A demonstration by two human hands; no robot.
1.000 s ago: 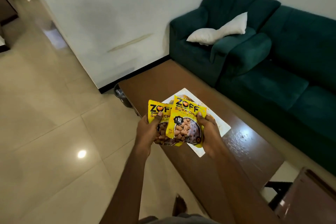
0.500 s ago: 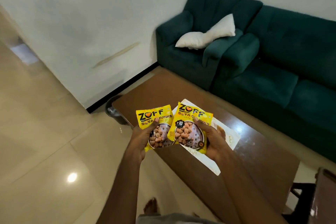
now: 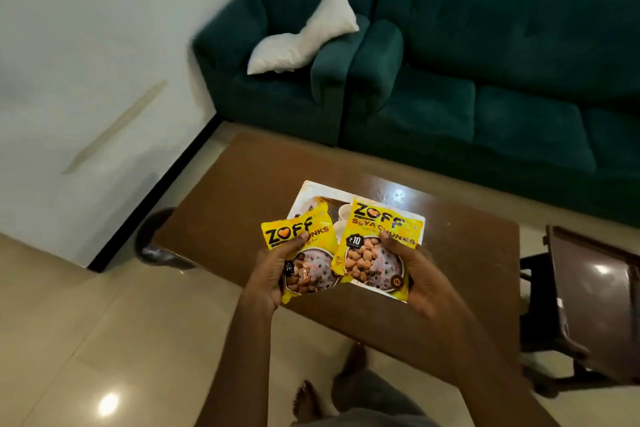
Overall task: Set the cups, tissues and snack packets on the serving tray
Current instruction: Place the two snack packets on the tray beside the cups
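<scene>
Above tray [image 3: 305, 193] | left hand [image 3: 272, 269] grips one snack packet [image 3: 289, 236] | right hand [image 3: 414, 269] grips second packet [image 3: 367, 218]

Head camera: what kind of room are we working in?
Probably a home living room: a dark green sofa with a white pillow on it, a low brown table in front, and a glossy tiled floor.

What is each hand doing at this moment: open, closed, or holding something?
Left hand: closed, holding the left snack packet.
Right hand: closed, holding the right snack packet.
</scene>
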